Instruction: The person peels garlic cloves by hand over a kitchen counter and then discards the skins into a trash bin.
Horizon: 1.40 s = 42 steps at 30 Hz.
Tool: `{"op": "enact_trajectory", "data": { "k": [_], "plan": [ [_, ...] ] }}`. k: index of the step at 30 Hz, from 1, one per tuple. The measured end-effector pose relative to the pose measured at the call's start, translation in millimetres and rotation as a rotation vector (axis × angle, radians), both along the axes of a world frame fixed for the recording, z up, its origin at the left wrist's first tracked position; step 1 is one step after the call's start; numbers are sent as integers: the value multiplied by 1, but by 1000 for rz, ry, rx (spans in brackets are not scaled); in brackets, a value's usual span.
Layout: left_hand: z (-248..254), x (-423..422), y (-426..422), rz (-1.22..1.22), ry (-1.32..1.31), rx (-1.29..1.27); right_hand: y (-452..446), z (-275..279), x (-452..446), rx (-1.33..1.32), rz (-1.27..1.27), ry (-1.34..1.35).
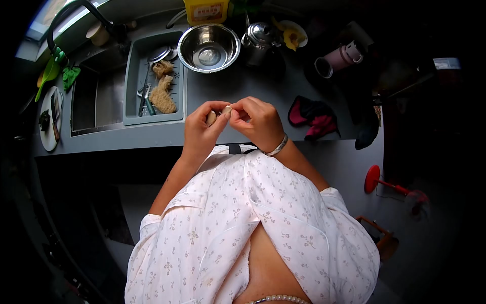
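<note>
Both hands meet over the front edge of the grey counter [230,90]. My left hand [202,126] is closed round small pale pieces that look like garlic cloves; one piece [211,118] shows in its palm. Another small pale piece [227,109] sits between the fingertips of both hands. My right hand [257,121] pinches at that piece with thumb and forefinger, the other fingers curled. Beyond the hands stands a shiny metal bowl [187,48], with no contents I can make out.
A drying tray [128,76] with utensils and scrubbers lies beside the sink [109,101]. A plate with a knife [46,137] is far left. A metal pot [260,38], pink container [343,58], dark red cloth [321,124] and yellow jug [193,10] surround the work area.
</note>
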<state>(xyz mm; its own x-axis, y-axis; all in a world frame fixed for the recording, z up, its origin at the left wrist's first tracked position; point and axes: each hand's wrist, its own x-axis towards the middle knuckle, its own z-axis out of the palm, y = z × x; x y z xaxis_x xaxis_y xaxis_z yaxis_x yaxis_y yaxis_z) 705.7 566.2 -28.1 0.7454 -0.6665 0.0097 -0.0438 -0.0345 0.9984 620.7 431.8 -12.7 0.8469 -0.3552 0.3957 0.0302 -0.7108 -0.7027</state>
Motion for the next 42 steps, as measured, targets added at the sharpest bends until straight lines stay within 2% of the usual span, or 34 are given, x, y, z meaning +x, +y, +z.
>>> {"op": "enact_trajectory", "data": {
  "k": [2, 5, 12, 14, 15, 17, 19, 21, 22, 24, 25, 27, 30, 34, 36, 42],
  "plan": [
    [0, -1, 0, -21, 157, -22, 1, -4, 0, -48, -17, -21],
    [-1, 0, 0, -50, 197, -12, 2, -6, 0, -64, -25, -1],
    [1, 0, -2, -93, 109, 52, -6, -5, -3, 0, -24, 101],
    [-3, 4, -4, -109, 382, 6, -8, -4, -5, 592, 1, 212],
    [-1, 6, -4, -108, 377, 4, -9, -5, -4, 589, 4, 208],
    [2, 10, -6, -130, 545, -11, -14, -6, -3, 942, 32, 233],
    [-3, 10, -9, -103, 588, -40, -20, -10, -2, 1020, 56, 236],
    [-6, 11, -9, -96, 655, -107, -22, -12, -3, 1286, 92, 231],
    [-7, 12, -8, -96, 654, -106, -23, -11, -3, 1287, 92, 229],
    [-9, 12, -8, -113, 688, -129, -25, -10, -4, 1520, 144, 179],
    [-8, 12, -8, -112, 689, -128, -23, -9, -3, 1522, 144, 179],
    [-7, 11, -8, -106, 675, -146, -19, -7, 1, 1271, 83, 269],
    [-6, 11, -7, -91, 596, -97, -17, -9, 1, 1170, 67, 314],
    [-4, 14, -1, -90, 543, -43, -18, -6, 2, 1140, 55, 368],
    [-3, 16, 1, -109, 487, -4, -22, -7, 2, 1240, 92, 408],
    [-5, 16, 3, -123, 406, 16, -20, -1, 3, 1196, 104, 424]
  ]
}}
